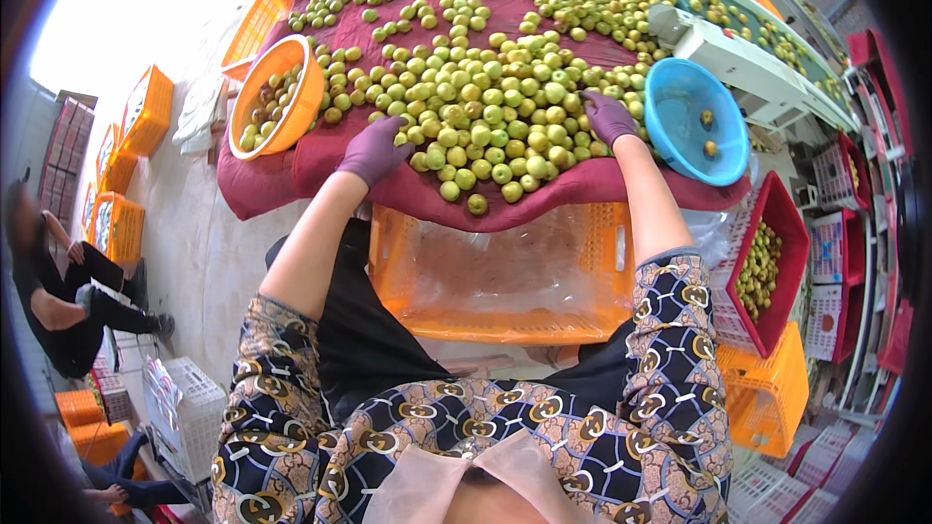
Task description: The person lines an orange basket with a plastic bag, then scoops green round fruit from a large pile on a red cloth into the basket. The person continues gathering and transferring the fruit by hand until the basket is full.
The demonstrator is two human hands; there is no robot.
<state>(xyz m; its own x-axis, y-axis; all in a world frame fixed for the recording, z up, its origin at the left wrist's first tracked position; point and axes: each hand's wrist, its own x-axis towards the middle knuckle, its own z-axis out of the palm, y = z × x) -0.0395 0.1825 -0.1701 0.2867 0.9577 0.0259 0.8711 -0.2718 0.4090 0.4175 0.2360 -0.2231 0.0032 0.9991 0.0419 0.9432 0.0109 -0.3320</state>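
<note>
Small round green fruits [480, 135] lie in a wide heap on a dark red cloth [480, 222] before me. My left hand [373, 151], in a purple glove, rests at the heap's left edge; its fingertips touch fruits, and whether it grips one cannot be told. At the heap's right side is my right hand [609, 116], gloved alike, with fingers reaching among the fruits and partly hidden. An orange basin [314, 91] holding green and brownish fruits stands at the left. The blue basin [673, 138] at the right holds a few brownish fruits.
Below the cloth's edge sits an orange plastic crate [502, 335] lined with clear plastic. A red and white crate of fruits [790, 262] stands at the right, near a white machine frame [750, 73] with a green belt. Other people [62, 291] sit at the far left among crates.
</note>
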